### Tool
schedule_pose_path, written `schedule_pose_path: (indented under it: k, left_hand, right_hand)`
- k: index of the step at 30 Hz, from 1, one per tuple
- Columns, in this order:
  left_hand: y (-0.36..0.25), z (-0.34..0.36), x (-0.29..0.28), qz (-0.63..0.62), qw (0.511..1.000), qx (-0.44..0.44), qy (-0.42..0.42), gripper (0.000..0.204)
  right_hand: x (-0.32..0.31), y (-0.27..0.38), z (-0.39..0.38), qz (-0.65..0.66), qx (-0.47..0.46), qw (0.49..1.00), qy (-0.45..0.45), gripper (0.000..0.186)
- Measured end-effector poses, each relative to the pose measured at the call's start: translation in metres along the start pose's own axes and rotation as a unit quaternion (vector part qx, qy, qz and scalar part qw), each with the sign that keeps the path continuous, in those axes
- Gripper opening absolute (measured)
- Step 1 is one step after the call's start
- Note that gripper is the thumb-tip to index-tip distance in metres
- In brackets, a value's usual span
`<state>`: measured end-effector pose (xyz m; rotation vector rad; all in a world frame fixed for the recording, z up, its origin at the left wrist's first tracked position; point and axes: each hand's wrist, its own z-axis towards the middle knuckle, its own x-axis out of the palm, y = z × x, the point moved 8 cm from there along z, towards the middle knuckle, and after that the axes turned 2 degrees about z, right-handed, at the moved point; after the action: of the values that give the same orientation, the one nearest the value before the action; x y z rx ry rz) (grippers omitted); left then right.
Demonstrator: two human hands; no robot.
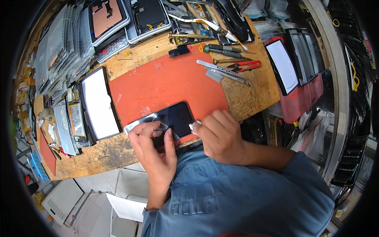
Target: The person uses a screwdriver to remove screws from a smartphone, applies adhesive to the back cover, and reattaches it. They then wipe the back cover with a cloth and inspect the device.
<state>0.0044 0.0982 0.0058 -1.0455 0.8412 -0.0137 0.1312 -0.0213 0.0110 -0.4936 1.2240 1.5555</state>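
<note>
A dark-screened phone [177,115] lies aslant on the orange-red mat [158,85], close to the bench's front edge. Over its left part, a clear shiny film [149,118] catches the light and looks partly lifted. My left hand [154,152] rests across that end, fingers curled and thumb on the screen side, pinching the film as far as I can see. Just right of the phone, my right hand [223,138] is closed in a fist. A small crumpled white wad, like tissue [193,125], pokes out between its thumb and forefinger.
Left of the mat stands an open black box with a white inside [100,104]. Metal tweezers [223,72], red-handled pliers [248,65] and screwdrivers [223,51] lie at the mat's right. Opened tablets [148,19] and stacked bubble-wrap sleeves [65,43] fill the back left.
</note>
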Motion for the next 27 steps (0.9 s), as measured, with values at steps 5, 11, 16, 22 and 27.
schedule_pose_path:
  k: [5,11,16,22,27]
  left_hand:
    - [0.008,-0.001,-0.005,-0.059,0.997,-0.034,-0.021,0.034]
    - [0.003,0.001,-0.01,0.039,0.999,0.01,-0.003,0.022]
    - [0.004,0.001,-0.007,0.072,0.997,0.006,0.029,0.021]
    - [0.002,-0.001,-0.007,0.029,0.999,-0.028,0.029,0.04]
    - [0.006,0.01,-0.008,0.02,0.993,0.046,0.105,0.043]
  right_hand:
    - [0.013,-0.025,0.059,0.025,-0.03,0.999,-0.029,0.011]
    - [0.0,0.008,-0.003,-0.018,-0.011,1.0,0.005,0.011]
    - [0.01,-0.019,0.046,0.032,-0.035,0.999,-0.014,0.01]
    - [0.007,-0.015,0.027,0.019,-0.05,0.998,-0.031,0.011]
    - [0.0,0.012,-0.006,-0.025,-0.092,0.995,0.015,0.013]
